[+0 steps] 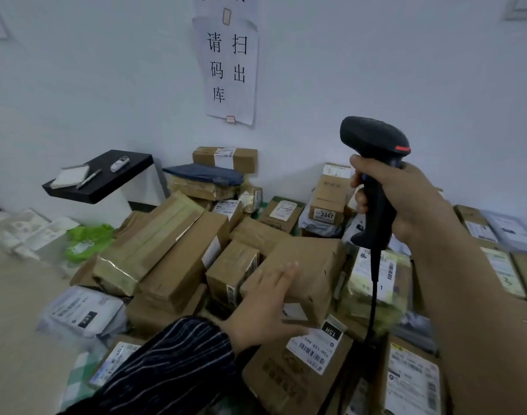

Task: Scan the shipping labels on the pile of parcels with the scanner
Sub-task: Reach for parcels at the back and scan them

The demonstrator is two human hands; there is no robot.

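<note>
A pile of brown cardboard parcels (178, 265) with white shipping labels fills the middle and right of the view. My right hand (406, 202) grips the handle of a black barcode scanner (373, 139), held upright above the pile with its cable hanging down. My left hand (265, 304), fingers spread and straight, rests on a brown box (310, 265) near the front. Just below that box lies another parcel with a white label marked 15H (316, 345).
A small black table (91, 190) at the back left carries a notepad, a pen and a small device. White foam trays and a green bag (88, 238) lie to the left. A paper sign (229, 70) hangs on the white wall. More labelled parcels (496, 235) line the right edge.
</note>
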